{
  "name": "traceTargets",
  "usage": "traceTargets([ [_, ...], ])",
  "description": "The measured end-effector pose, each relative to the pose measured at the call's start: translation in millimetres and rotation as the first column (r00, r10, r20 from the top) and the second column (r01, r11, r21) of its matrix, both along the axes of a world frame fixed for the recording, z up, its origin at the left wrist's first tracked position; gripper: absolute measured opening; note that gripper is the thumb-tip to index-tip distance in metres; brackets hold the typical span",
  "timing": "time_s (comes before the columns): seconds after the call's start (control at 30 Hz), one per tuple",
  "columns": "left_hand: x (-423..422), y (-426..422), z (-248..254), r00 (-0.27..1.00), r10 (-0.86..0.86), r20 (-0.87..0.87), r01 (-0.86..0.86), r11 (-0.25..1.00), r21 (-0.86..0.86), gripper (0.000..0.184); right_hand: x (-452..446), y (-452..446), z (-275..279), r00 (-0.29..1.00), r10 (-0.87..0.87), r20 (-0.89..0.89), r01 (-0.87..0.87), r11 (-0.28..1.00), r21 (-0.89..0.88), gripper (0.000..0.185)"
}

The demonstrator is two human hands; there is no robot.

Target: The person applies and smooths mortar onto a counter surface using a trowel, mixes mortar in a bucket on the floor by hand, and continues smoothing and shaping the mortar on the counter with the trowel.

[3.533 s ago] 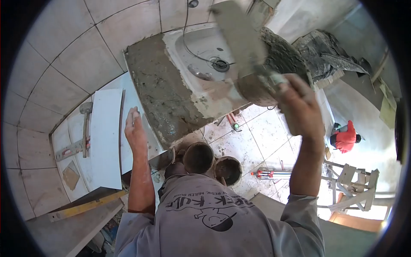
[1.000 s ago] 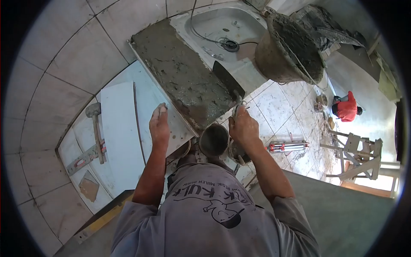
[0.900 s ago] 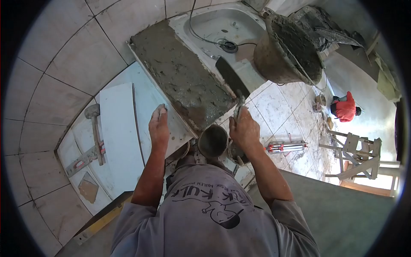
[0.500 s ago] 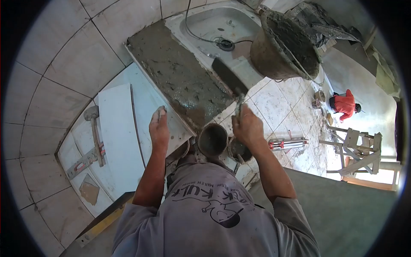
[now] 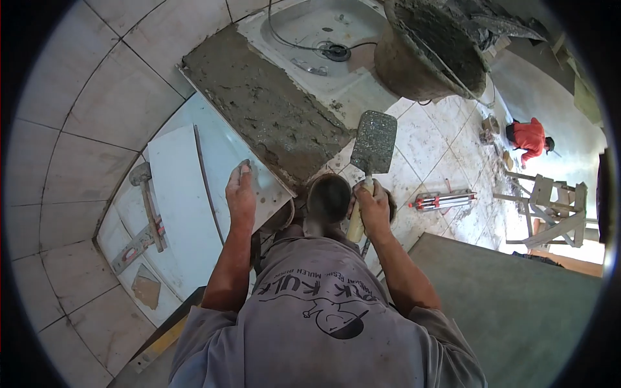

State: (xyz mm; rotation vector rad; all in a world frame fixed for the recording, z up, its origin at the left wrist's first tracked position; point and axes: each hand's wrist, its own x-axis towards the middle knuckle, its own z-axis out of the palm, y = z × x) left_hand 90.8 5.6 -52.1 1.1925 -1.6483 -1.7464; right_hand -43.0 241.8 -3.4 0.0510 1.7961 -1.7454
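Observation:
My right hand point(image 5: 373, 208) is closed round the pale handle of a trowel point(image 5: 374, 141). Its broad, rounded blade points away from me, with wet grey film on it. Beyond and to the left lies a bed of wet mortar point(image 5: 259, 107), rough on top, between a thin upright edge and the sink. My left hand point(image 5: 240, 200) is beside that edge, over a pale blue-white surface, its fingers stretched forward and close together. No object shows in it. Between my hands, below the mortar, is a dark round container point(image 5: 328, 199).
A sink point(image 5: 304, 39) with a hose lies at the back, a mortar bucket point(image 5: 420, 58) at its right. A hammer point(image 5: 147, 204), a level point(image 5: 132, 249) and a white board point(image 5: 181, 187) lie left. A person in red point(image 5: 530, 138) crouches near a wooden stand point(image 5: 550, 207).
My right hand has drawn the trowel back from the sink-side edge of the mortar and turned its blade face up. My left hand stays nearly in place. The view has shifted slightly.

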Motion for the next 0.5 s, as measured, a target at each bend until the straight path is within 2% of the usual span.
traceTargets([
  [0.03, 0, 0, 1, 1.000, -0.001, 0.023, 0.001, 1.000, -0.006, 0.051, 4, 1, -3, 1.000, 0.019, -0.017, -0.019, 1.000, 0.018, 0.014],
  [0.2, -4, 0, 0, 0.999, -0.024, 0.049, 0.024, 1.000, -0.017, 0.051, 32, 3, -4, 0.997, 0.082, 0.000, -0.081, 0.996, -0.034, 0.015],
  [0.33, -3, 4, -8, 0.995, -0.093, 0.041, 0.092, 0.996, 0.012, 0.052, 43, 6, -15, 0.986, 0.126, -0.107, -0.124, 0.992, 0.024, 0.018],
  [0.43, -6, 13, 0, 0.996, -0.079, 0.036, 0.076, 0.994, 0.079, 0.052, 42, 2, -2, 0.966, 0.203, -0.158, -0.187, 0.976, 0.110, 0.021],
  [0.5, -5, 15, 4, 0.997, -0.051, 0.060, 0.044, 0.993, 0.110, 0.052, 41, 0, 4, 0.883, 0.322, -0.342, -0.218, 0.926, 0.309, 0.021],
])
